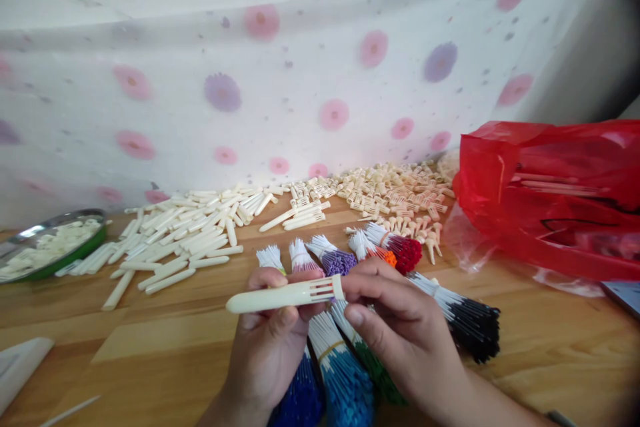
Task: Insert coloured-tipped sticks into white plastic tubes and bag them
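My left hand (275, 340) is closed around a cream multicolour pen (280, 296). The pen lies nearly level, its rounded tip to the left and its slotted end to the right. Hints of colour show through the slots. At that slotted end, the fingers of my right hand (395, 320) are pinched together against the rim; any small part between them is hidden. Rubber-banded bundles of refills surround my hands: purple (336, 259), orange (383, 253), red (405, 250), black (470, 323), light blue (345, 380), dark blue (303, 397) and green (377, 367).
Cream pen barrels (185, 237) are heaped at the back left, beside a green-rimmed dish (95, 240) of small white parts. Slotted pen tops (395, 190) are piled at the back. A red plastic bag (500, 213) stands on the right of the wooden table (165, 347).
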`<state>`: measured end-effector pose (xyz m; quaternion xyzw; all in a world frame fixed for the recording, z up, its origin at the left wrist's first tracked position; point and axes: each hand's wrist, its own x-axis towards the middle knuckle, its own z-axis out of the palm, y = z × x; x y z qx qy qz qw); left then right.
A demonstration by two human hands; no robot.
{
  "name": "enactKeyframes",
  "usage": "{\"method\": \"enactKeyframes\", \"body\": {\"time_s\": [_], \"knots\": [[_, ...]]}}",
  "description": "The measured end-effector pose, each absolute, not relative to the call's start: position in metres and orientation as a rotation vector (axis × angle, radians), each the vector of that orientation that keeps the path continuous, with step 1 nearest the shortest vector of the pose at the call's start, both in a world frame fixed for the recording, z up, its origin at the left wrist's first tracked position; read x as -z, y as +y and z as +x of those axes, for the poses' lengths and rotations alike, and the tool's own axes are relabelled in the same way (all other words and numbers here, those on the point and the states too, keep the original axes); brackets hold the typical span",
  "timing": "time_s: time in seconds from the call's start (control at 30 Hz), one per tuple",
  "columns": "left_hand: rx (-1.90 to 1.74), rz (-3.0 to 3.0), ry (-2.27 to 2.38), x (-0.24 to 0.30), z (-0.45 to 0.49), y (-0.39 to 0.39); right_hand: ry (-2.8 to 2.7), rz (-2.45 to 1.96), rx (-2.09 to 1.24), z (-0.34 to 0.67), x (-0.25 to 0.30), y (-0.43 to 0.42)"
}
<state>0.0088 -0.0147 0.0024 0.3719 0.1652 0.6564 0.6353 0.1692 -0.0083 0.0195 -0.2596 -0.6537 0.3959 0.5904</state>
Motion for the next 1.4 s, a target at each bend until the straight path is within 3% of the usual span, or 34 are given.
{"method": "enactKeyframes", "body": {"time_s": [0.23, 0.73, 1.17, 1.4], "knots": [[-1.477, 0.843, 0.352, 0.000, 0.008, -0.013, -1.439, -0.558, -1.072, 0.168, -0.016, -0.006], [-1.286, 0.453, 0.241, 0.016, 0.005, -0.006, -1.844, -0.554, -0.517, 0.175, -0.025, -0.014], [-1.247, 0.332, 0.290, 0.022, 0.005, -0.007, -1.817, -0.582, -0.481, 0.170, -0.025, -0.012], [-1.351, 0.468, 0.284, 0.017, 0.012, -0.006, -1.653, -0.605, -0.735, 0.163, -0.018, -0.011]]}}
